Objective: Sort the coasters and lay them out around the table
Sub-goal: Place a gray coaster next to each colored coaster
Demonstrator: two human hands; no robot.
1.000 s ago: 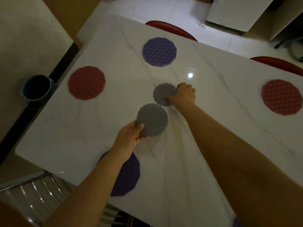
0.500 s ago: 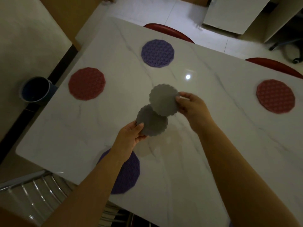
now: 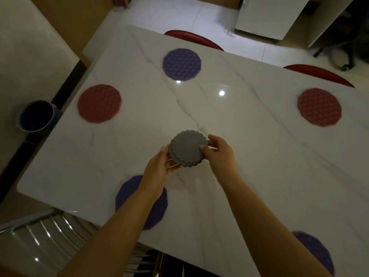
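Above the table (image 3: 249, 148), left hand (image 3: 159, 172) and right hand (image 3: 218, 154) both pinch two stacked grey coasters (image 3: 188, 149).

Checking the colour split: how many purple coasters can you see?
3: one at the far edge, one at the near edge under the left forearm, one partly cut off at bottom right. Others may lie out of frame.

Nothing here can be read: no text, label, brand, number or sign shows on any surface in the dim head view.
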